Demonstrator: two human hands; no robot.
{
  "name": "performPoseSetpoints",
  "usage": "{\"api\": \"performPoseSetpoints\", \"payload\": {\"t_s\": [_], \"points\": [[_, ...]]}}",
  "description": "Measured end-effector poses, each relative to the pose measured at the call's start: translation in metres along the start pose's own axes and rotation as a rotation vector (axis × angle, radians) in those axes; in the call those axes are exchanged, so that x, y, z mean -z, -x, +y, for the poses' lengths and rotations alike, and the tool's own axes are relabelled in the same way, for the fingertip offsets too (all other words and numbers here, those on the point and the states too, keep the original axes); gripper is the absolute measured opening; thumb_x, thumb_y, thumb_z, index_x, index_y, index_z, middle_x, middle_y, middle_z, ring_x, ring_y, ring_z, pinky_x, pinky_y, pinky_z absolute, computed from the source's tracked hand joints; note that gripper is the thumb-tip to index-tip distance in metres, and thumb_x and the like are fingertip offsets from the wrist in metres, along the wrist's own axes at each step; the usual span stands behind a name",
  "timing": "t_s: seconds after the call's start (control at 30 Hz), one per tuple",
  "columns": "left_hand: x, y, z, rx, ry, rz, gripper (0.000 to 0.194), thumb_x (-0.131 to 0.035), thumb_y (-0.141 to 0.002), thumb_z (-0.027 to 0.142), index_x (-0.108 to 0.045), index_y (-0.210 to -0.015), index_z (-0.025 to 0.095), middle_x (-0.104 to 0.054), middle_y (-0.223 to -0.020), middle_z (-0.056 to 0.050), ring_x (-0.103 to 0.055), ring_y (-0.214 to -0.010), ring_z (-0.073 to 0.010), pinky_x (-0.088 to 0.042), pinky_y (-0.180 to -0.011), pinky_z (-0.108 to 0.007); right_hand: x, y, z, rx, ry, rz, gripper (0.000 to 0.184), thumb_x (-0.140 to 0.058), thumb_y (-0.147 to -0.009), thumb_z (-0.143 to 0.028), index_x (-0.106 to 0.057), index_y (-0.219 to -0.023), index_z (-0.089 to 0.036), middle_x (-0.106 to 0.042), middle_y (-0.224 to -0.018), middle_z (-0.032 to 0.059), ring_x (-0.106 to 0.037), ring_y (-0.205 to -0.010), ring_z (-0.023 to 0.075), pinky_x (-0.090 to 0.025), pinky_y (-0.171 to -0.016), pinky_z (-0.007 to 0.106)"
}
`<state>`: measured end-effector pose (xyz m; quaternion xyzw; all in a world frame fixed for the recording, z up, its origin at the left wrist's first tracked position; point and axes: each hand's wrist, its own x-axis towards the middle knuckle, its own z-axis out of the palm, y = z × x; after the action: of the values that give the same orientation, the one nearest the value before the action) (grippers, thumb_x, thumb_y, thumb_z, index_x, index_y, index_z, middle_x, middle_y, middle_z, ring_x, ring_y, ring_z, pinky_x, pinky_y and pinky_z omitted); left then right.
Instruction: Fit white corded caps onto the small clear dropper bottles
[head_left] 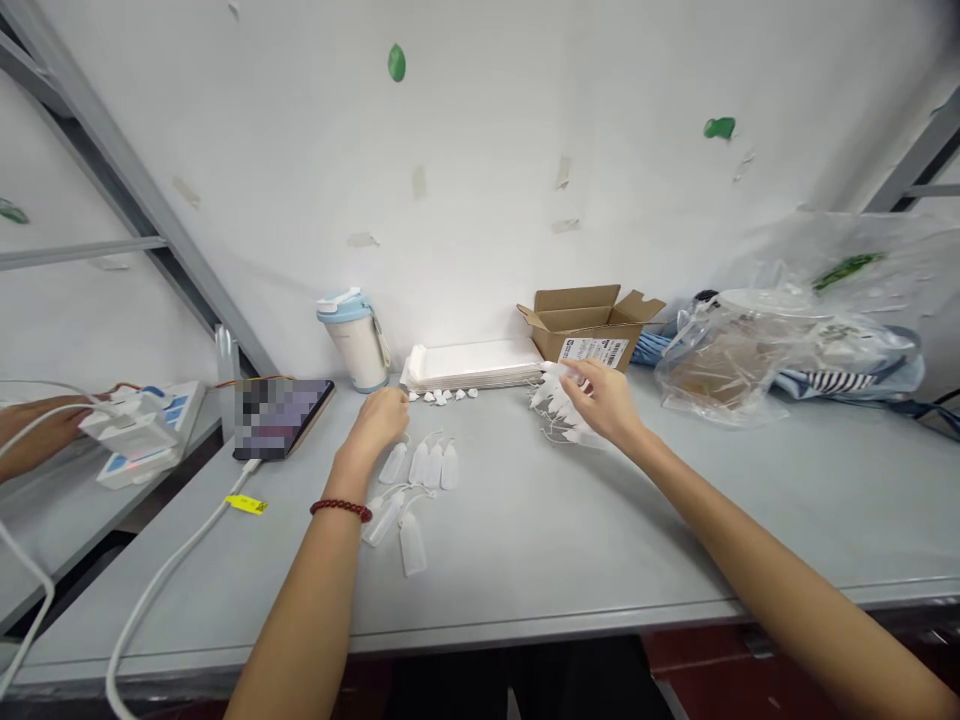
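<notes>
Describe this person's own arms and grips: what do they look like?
No sleeve shows on the left forearm or right forearm. A dark red bracelet of small round beads circles the left one; none shows on the right. The left grip and right grip look ungloved.

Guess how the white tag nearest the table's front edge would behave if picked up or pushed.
The tag looks small and thin, so it is probably light. Lying flat, it seems more apt to slide than roll.

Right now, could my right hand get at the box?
Probably yes: the box stands just beyond your right hand, its top open and nothing visibly blocking the way.
</notes>
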<state>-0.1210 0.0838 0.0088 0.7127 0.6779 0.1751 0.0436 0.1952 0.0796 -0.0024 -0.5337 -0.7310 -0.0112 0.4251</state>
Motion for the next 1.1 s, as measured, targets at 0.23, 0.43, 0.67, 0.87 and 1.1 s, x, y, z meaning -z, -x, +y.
{"api": "performPoseSetpoints", "payload": {"t_s": [0.23,0.43,0.67,0.87,1.1], "points": [[-0.015,-0.01,-0.012,-0.053,0.022,-0.119,0.052,-0.038,-0.075,0.008,-0.054,-0.125,0.006,-0.055,-0.129,-0.018,-0.05,-0.121,-0.027,-0.037,-0.101,-0.034,0.0,-0.01,0.03,-0.024,0.088,-0.003,0.035,-0.047,-0.081,-0.024,-0.067,-0.107,-0.013,-0.066,-0.096,0.013,-0.059,-0.088,0.0259,-0.045,-0.075,0.036],[-0.022,-0.013,-0.016,-0.115,0.058,-0.126,0.054,-0.036,-0.074,0.006,-0.053,-0.125,0.006,-0.051,-0.134,-0.016,-0.047,-0.124,-0.0247,-0.034,-0.105,-0.032,0.002,-0.012,0.03,0.034,0.116,-0.105,0.035,-0.043,-0.08,-0.014,-0.066,-0.107,-0.015,-0.066,-0.101,0.0124,-0.057,-0.096,0.0266,-0.041,-0.086,0.04],[-0.034,-0.016,-0.018,-0.146,-0.059,-0.149,0.056,-0.039,-0.073,0.005,-0.053,-0.126,0.014,-0.052,-0.133,-0.013,-0.041,-0.128,-0.0271,-0.03,-0.106,-0.042,0.003,-0.011,0.025,-0.007,0.167,-0.165,0.034,-0.045,-0.08,-0.009,-0.064,-0.108,-0.012,-0.065,-0.106,0.0132,-0.055,-0.102,0.0254,-0.038,-0.09,0.037],[-0.037,-0.017,-0.02,-0.136,-0.079,-0.15,0.061,-0.04,-0.068,0.001,-0.054,-0.127,0.012,-0.054,-0.13,-0.015,-0.046,-0.123,-0.03,-0.034,-0.104,-0.042,-0.003,-0.007,0.028,0.019,0.197,-0.168,0.031,-0.046,-0.082,-0.011,-0.064,-0.107,-0.013,-0.064,-0.112,0.0116,-0.054,-0.104,0.0252,-0.038,-0.091,0.038],[-0.031,-0.014,-0.017,-0.148,-0.042,-0.123,0.06,-0.04,-0.066,-0.001,-0.06,-0.121,0.013,-0.058,-0.127,-0.013,-0.05,-0.119,-0.0298,-0.037,-0.102,-0.037,-0.005,-0.001,0.021,0.069,0.323,-0.159,0.027,-0.047,-0.084,-0.017,-0.066,-0.103,-0.015,-0.061,-0.116,0.0121,-0.049,-0.105,0.0306,-0.04,-0.082,0.042]]}}
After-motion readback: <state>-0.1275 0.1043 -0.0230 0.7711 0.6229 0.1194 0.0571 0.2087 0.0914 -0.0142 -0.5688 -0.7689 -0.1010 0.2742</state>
